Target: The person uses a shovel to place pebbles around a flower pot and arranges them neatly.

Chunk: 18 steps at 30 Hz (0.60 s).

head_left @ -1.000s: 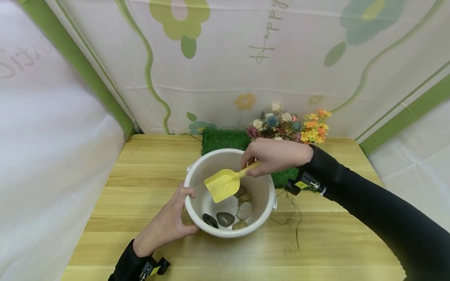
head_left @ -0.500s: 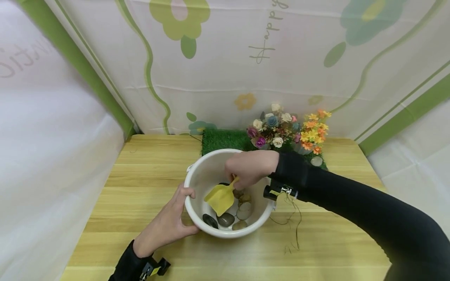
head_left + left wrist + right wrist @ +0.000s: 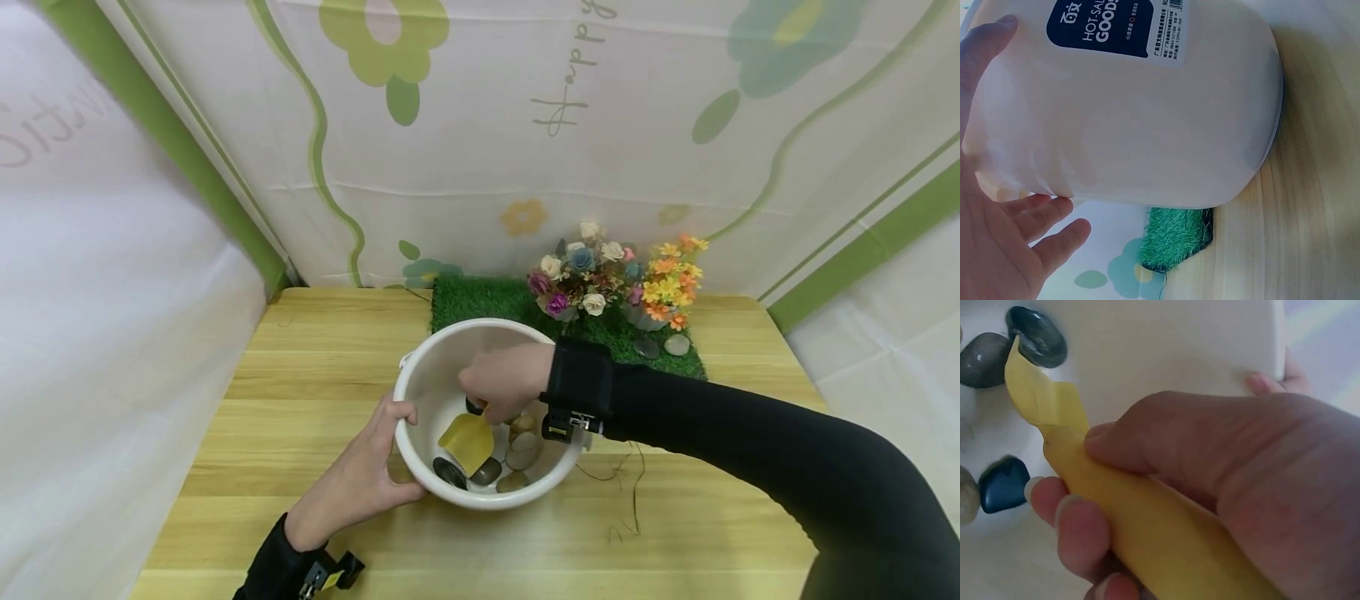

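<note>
Right hand (image 3: 506,377) grips scoop (image 3: 468,442), left hand (image 3: 367,462) grips bucket (image 3: 486,502) by left rim; near stones (image 3: 449,474) may skid if shoved by scoop.

The scoop (image 3: 467,442) is yellow, the bucket (image 3: 420,379) white with a navy label (image 3: 1100,28), the stones (image 3: 523,452) black, grey and tan. From the bucket, twelve o'clock shows green turf (image 3: 480,300); one, purple, white and blue roses (image 3: 581,260); two, orange-yellow blooms (image 3: 666,287). The cloth (image 3: 450,158) is white, printed with flowers.

passage in front of the bucket (image 3: 442,371); sleeve (image 3: 697,410) bars its right rim, left hand (image 3: 367,467) its left; flowers (image 3: 585,271) behind.
</note>
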Motion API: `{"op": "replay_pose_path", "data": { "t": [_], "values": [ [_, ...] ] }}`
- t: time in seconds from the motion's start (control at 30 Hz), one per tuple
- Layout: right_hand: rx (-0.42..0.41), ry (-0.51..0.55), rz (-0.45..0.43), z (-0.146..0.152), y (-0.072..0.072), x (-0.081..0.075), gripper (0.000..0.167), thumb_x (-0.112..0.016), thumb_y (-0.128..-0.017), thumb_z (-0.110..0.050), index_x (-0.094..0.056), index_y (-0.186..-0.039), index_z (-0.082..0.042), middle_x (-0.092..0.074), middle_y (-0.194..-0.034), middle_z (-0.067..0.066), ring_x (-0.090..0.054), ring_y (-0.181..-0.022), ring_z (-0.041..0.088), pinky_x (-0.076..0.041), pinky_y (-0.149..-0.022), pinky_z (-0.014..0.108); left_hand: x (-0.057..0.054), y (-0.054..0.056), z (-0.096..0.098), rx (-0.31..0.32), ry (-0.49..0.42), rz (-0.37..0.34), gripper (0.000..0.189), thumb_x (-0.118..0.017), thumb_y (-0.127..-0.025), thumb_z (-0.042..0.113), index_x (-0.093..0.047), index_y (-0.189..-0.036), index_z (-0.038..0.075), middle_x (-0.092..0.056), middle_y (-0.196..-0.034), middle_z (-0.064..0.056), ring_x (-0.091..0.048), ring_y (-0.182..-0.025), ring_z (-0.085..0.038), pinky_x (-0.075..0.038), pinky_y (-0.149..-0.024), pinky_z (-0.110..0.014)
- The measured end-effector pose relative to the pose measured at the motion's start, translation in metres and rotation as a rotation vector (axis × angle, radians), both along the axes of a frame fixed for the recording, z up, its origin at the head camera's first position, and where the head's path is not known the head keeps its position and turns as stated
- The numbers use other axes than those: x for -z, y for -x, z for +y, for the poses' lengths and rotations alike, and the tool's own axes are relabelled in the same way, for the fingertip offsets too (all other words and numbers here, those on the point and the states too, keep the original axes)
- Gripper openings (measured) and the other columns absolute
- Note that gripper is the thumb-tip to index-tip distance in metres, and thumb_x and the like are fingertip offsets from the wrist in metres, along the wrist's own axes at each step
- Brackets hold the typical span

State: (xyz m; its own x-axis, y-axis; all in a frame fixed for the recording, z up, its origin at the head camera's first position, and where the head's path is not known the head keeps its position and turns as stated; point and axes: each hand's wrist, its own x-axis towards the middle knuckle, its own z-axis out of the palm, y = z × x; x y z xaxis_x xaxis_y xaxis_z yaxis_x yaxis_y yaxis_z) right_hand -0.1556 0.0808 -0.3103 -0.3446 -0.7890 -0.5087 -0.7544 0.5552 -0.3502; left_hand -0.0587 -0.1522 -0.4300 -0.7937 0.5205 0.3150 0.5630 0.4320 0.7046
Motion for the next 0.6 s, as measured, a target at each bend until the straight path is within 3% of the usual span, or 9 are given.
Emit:
{"op": "replay_pose_path", "data": {
  "t": [0.27,0.6],
  "values": [
    [-0.027,-0.038,0.016,-0.008,-0.001,0.014,0.040,-0.068,-0.085,0.001,-0.039,-0.064,-0.016,-0.022,-0.054,-0.008,-0.018,-0.049,0.007,-0.020,-0.050,0.023,0.001,0.000,0.000,0.008,-0.008,-0.012,0.075,-0.091,-0.071,0.025,-0.035,-0.119,0.009,-0.027,-0.157,-0.015,-0.043,-0.134,-0.036,-0.053,-0.087,-0.040],
    [-0.031,-0.007,-0.104,-0.002,0.013,0.025,0.049,-0.067,-0.090,0.000,-0.036,-0.055,-0.017,-0.021,-0.050,-0.007,-0.020,-0.044,0.006,-0.022,-0.051,0.022,0.001,-0.001,-0.001,0.011,-0.014,-0.018,0.072,-0.090,-0.074,0.027,-0.034,-0.119,0.015,-0.026,-0.158,-0.014,-0.043,-0.133,-0.037,-0.053,-0.085,-0.040]
  ]
}}
